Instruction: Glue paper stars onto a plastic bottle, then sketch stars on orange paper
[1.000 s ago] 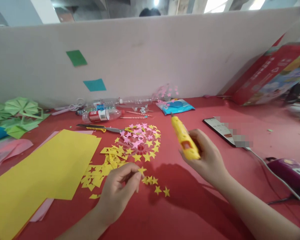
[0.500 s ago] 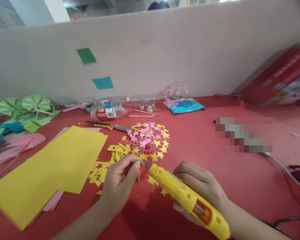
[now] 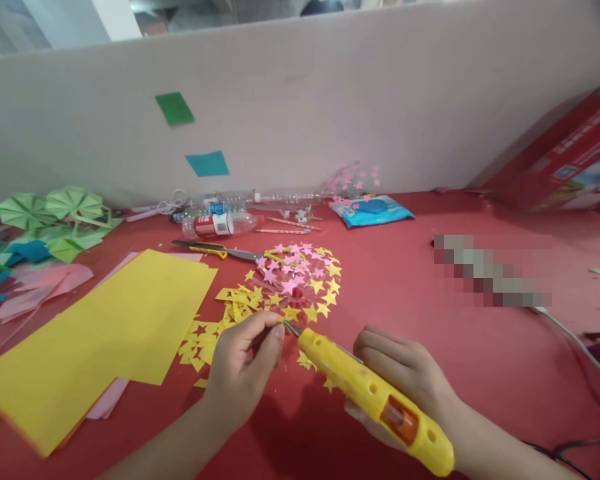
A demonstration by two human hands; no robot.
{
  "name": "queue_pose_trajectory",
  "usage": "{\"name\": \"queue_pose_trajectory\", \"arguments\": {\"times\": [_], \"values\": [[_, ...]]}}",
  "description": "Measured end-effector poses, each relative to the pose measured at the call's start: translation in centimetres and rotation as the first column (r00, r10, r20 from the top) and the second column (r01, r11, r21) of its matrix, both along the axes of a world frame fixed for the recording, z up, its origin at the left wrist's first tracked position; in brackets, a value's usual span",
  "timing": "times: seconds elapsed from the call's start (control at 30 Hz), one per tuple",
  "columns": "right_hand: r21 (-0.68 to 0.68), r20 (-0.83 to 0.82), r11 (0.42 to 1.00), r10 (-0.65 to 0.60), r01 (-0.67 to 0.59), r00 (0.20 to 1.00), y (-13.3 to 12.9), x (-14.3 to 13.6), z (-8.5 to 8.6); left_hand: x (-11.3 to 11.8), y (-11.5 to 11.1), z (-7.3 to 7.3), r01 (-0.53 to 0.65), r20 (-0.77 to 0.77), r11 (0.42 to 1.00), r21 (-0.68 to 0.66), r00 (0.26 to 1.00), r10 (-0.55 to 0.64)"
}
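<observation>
The glue gun [image 3: 375,399] is glossy yellow plastic with an orange translucent insert and a bare metal nozzle. The yellow sheet [image 3: 100,340] is matt, smooth paper, as are the cut stars [image 3: 300,283] in pink and yellow. The table [image 3: 420,313] has a matt red covering, smooth to look at. The bottle [image 3: 220,225] is clear, shiny plastic. The wipes pack [image 3: 371,211] is glossy film. The scissors [image 3: 225,251] show dull metal blades. The partition [image 3: 330,100] looks matt and slightly grainy.

One head-worn camera looks forward and down, close over the red table [image 3: 430,313]
</observation>
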State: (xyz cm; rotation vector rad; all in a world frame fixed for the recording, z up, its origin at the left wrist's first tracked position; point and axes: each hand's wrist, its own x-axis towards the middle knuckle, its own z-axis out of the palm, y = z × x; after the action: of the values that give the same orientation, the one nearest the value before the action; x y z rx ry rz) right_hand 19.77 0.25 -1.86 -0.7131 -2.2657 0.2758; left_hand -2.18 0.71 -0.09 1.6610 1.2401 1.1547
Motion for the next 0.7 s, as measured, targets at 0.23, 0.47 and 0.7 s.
{"name": "queue_pose_trajectory", "arguments": {"times": [0.23, 0.47, 0.7], "values": [[0.006, 0.007, 1.000, -0.013, 0.013, 1.000, 0.18, 0.06, -0.34, 0.14, 0.21, 0.17, 0.007, 0.034, 1.000, -0.026, 0.999, -0.006], [0.025, 0.002, 1.000, -0.018, 0.018, 1.000, 0.15, 0.03, -0.21, 0.04, 0.04, 0.29, 0.005, 0.040, 0.999, -0.033, 0.999, -0.003], [0.046, 0.006, 0.999, -0.013, 0.013, 1.000, 0.21, 0.04, -0.19, 0.08, 0.08, 0.33, 0.011, 0.046, 0.999, -0.034, 0.999, -0.009]]}}
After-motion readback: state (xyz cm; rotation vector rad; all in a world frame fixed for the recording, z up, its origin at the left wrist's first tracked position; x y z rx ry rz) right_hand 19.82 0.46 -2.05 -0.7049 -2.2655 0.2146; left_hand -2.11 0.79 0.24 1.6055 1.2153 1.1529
